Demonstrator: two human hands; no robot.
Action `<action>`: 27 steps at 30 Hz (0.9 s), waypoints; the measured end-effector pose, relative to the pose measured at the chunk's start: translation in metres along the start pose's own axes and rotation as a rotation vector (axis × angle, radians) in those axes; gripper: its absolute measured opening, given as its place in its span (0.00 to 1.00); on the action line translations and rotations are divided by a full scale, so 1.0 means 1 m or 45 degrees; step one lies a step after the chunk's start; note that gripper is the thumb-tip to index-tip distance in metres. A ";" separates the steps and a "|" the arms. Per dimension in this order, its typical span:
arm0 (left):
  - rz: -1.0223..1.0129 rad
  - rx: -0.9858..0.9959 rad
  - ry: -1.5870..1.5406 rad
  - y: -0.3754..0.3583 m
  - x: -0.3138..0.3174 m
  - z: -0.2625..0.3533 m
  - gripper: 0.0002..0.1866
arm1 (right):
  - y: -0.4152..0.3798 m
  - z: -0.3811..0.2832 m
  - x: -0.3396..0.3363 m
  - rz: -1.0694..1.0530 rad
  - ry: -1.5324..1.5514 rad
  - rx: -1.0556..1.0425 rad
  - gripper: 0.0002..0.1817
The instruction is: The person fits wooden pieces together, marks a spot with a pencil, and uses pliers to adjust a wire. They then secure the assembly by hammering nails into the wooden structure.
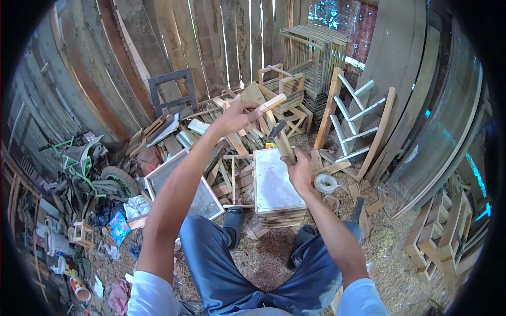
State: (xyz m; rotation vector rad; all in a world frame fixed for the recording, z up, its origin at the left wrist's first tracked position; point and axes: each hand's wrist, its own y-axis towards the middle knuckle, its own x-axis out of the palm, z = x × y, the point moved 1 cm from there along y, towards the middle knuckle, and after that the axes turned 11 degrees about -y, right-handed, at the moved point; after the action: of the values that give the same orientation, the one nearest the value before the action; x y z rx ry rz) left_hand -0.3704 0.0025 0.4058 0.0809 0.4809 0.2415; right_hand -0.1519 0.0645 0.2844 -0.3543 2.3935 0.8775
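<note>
My left hand [238, 117] is raised over the scrap pile, its fingers closed on a short pale wood strip [272, 102] that points up to the right. In my right hand [299, 169] is a hammer [285, 145], gripped by its wooden handle; the dark head [277, 129] sits at the upper end, below the strip and apart from it. Under the hammer stands a stack of wooden frames with a white board [275, 181] on top. A small yellow and red item [270, 145] lies at the board's far edge.
A framed panel [190, 187] leans left of the stack. Scrap wood [240, 176] lies behind. To the right are a clear plastic bag [326, 183], a slatted wooden rack [363, 118] and wooden frames [440, 234]. A green bicycle [79, 163] lies among clutter at left.
</note>
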 end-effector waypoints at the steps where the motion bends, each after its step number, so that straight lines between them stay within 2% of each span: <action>1: -0.013 0.052 0.059 0.000 -0.002 0.006 0.22 | 0.000 -0.004 -0.003 0.031 0.015 -0.041 0.13; 5: -0.027 0.180 0.209 -0.003 0.007 0.014 0.21 | 0.003 -0.008 -0.014 0.043 0.121 -0.068 0.13; 8: -0.056 0.143 0.230 -0.007 0.017 0.013 0.21 | 0.007 -0.012 -0.021 0.235 0.450 -0.117 0.11; 9: -0.068 0.127 0.236 -0.005 0.017 0.017 0.22 | 0.008 -0.012 -0.021 0.227 0.565 0.008 0.10; 11: -0.114 0.085 0.207 -0.005 0.018 0.023 0.22 | 0.014 -0.003 -0.014 0.066 0.653 0.149 0.12; 13: -0.151 0.065 0.188 -0.008 0.021 0.036 0.23 | 0.015 -0.008 -0.022 -0.231 0.834 0.322 0.20; 16: -0.203 0.075 0.189 -0.008 0.030 0.047 0.25 | 0.018 -0.014 -0.011 -0.259 1.128 0.380 0.25; 17: -0.215 0.088 0.201 -0.006 0.032 0.047 0.26 | 0.020 -0.015 -0.009 -0.291 1.145 0.420 0.30; 20: -0.224 0.095 0.272 -0.006 0.031 0.050 0.26 | 0.028 -0.010 -0.008 -0.413 1.180 0.445 0.29; 23: -0.217 0.178 0.305 -0.001 0.026 0.042 0.23 | 0.028 -0.018 -0.010 -0.360 1.173 0.409 0.27; 27: -0.231 0.128 0.326 -0.005 0.024 0.044 0.25 | 0.026 -0.020 -0.013 -0.353 1.145 0.416 0.24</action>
State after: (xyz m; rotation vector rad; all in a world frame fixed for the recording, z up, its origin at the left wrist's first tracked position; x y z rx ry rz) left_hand -0.3281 0.0024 0.4337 0.1045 0.7508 0.0487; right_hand -0.1606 0.0714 0.3177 -1.0957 3.0984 0.1767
